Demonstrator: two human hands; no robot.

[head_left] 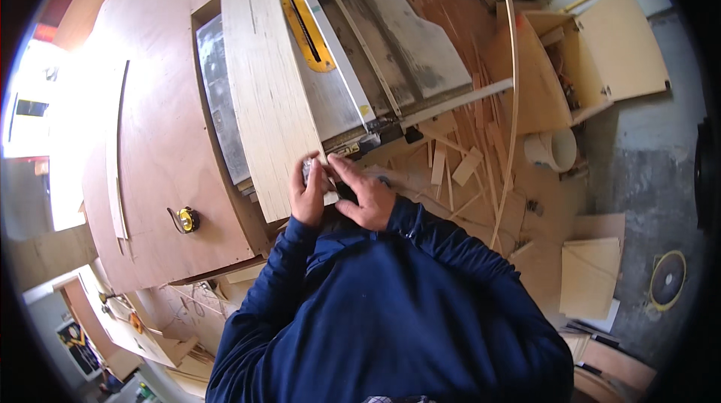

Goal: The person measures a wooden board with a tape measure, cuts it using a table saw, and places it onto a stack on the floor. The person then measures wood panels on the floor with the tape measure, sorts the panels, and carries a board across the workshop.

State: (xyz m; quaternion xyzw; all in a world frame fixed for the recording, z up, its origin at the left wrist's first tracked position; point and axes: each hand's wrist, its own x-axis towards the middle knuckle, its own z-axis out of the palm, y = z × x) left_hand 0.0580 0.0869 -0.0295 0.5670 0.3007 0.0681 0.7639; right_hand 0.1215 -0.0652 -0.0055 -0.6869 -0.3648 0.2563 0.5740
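Observation:
My left hand (306,194) is at the near end of a long pale wooden board (264,95), its fingers curled around something small and greyish that I cannot make out. Close beside it, my right hand (366,194) has its thumb and fingers apart, with the fingertips near the board's edge. Between the hands there is a dark patch I cannot identify. The board lies lengthwise on a table saw (338,106), left of its yellow throat plate (309,31) and metal rip fence (330,39).
A wide plywood worktop (161,140) stands left, bearing a yellow tape measure (185,220) and a thin wooden strip (116,147). Offcuts (467,166) litter the floor at right. Beyond are a long bent strip (513,87), an open wooden cabinet (537,80) and a white bucket (552,150).

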